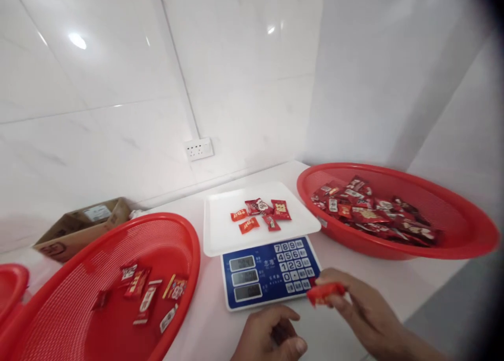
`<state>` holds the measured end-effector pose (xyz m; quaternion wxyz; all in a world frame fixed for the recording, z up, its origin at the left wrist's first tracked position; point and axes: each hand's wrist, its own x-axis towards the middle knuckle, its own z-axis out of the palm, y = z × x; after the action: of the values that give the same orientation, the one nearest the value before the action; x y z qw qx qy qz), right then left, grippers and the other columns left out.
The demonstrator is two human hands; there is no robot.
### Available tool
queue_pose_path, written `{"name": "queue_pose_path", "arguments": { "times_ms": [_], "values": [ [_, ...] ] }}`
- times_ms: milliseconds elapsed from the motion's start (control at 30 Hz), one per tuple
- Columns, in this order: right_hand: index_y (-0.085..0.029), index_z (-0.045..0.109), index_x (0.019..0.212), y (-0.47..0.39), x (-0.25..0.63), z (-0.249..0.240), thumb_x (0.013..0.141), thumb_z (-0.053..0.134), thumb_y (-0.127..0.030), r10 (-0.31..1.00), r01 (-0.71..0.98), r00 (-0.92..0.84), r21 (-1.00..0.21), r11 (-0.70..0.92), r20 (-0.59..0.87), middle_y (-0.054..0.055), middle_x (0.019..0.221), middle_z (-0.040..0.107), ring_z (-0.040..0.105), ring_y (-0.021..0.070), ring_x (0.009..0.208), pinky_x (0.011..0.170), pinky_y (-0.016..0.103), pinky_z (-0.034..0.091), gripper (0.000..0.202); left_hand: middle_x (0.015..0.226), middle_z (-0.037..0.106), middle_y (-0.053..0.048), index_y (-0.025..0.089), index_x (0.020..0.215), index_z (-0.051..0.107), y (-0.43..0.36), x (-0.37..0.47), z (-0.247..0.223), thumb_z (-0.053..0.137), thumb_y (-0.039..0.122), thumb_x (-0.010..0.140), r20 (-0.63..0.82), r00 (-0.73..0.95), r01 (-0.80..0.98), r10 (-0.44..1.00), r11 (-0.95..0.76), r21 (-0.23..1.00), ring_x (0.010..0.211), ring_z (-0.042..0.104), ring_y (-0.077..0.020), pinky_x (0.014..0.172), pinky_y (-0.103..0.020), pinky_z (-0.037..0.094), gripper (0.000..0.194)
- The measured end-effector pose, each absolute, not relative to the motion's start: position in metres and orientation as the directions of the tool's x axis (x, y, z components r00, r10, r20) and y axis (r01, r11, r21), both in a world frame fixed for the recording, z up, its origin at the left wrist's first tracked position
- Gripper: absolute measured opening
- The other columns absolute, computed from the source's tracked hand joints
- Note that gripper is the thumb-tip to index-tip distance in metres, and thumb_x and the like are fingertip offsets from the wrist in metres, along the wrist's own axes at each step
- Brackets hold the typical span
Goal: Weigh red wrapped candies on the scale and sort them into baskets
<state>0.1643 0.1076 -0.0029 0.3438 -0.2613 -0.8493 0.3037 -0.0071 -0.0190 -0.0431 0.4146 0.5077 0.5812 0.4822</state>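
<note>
A small red wrapped candy (325,294) is pinched between the thumb and fingers of my right hand (360,308), in front of the scale's keypad. My left hand (270,335) is just below the scale's front edge, fingers loosely bent, thumb apart from the index finger, holding nothing I can see. The digital scale (271,272) has a blue panel with keys and three displays. On its white tray (220,219) lie several red wrapped candies (261,206). The digits on the displays are too faint to read surely.
To the right, a red plastic basket (354,244) holds a heap of wrapped snacks. Another red basket (179,222) at left contains several scattered packets. Behind it is a cardboard box (84,224); a further red basket (13,277) shows partly. A socket (199,149) is on the wall.
</note>
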Motion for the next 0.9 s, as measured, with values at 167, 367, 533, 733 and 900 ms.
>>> {"name": "queue_pose_path", "arguments": {
  "times_ms": [167, 367, 533, 733, 900],
  "values": [
    [-0.024, 0.057, 0.087, 0.067, 0.139, -0.043, 0.092, 0.034, -0.04, 0.511, 0.047, -0.822, -0.864, 0.501, 0.252, 0.004, 0.078, 0.063, 0.059, 0.0182, 0.071, 0.066, 0.029, 0.048, 0.028, 0.064, 0.049, 0.001, 0.013, 0.074, 0.06, -0.018, -0.011, -0.021, 0.056, 0.055, 0.077, 0.017, -0.078, 0.295, 0.997, 0.007, 0.956, 0.061, 0.043, -0.011, 0.055, -0.021, 0.032, 0.042],
    [-0.022, 0.045, 0.076, 0.066, 0.136, -0.058, 0.085, 0.035, -0.062, 0.532, -0.005, -0.832, -0.962, 0.272, 0.155, -0.002, 0.063, 0.045, 0.042, 0.0138, 0.057, 0.053, 0.025, 0.037, 0.041, 0.06, 0.052, 0.003, 0.015, 0.066, 0.063, -0.021, -0.006, -0.019, 0.058, 0.039, 0.08, -0.034, -0.014, 0.387, 0.999, 0.037, 0.921, 0.055, 0.044, -0.0088, 0.05, -0.019, 0.027, 0.029],
    [-0.022, 0.033, 0.064, 0.07, 0.13, -0.047, 0.077, 0.044, -0.067, 0.461, 0.092, -0.885, -0.942, 0.323, 0.072, -0.004, 0.061, 0.037, 0.034, 0.0117, 0.056, 0.051, 0.024, 0.029, 0.049, 0.076, 0.069, -0.002, 0.017, 0.084, 0.072, -0.023, -0.004, -0.015, 0.056, 0.031, 0.08, -0.037, 0.056, 0.468, 0.998, 0.006, 0.884, 0.064, 0.058, -0.0131, 0.054, -0.018, 0.034, 0.021],
    [-0.022, 0.03, 0.061, 0.071, 0.129, -0.046, 0.078, 0.036, -0.071, 0.482, 0.065, -0.87, -0.948, 0.312, 0.099, -0.005, 0.058, 0.034, 0.032, 0.0115, 0.054, 0.051, 0.024, 0.028, 0.053, 0.071, 0.065, -0.001, 0.015, 0.081, 0.07, -0.024, -0.001, -0.015, 0.057, 0.039, 0.08, -0.106, -0.004, 0.267, 0.994, 0.103, 0.958, 0.059, 0.05, -0.0095, 0.053, -0.018, 0.034, 0.028],
    [-0.02, 0.046, 0.056, 0.07, 0.13, -0.042, 0.087, 0.03, -0.063, 0.47, 0.051, -0.88, -0.97, 0.238, 0.069, -0.002, 0.056, 0.046, 0.042, 0.013, 0.054, 0.057, 0.025, 0.038, 0.055, 0.06, 0.052, 0.001, 0.014, 0.067, 0.058, -0.022, 0.0, -0.018, 0.049, 0.051, 0.082, -0.137, -0.064, 0.181, 0.988, 0.146, 0.972, 0.058, 0.048, -0.0101, 0.057, -0.02, 0.038, 0.042]
  ]
}}
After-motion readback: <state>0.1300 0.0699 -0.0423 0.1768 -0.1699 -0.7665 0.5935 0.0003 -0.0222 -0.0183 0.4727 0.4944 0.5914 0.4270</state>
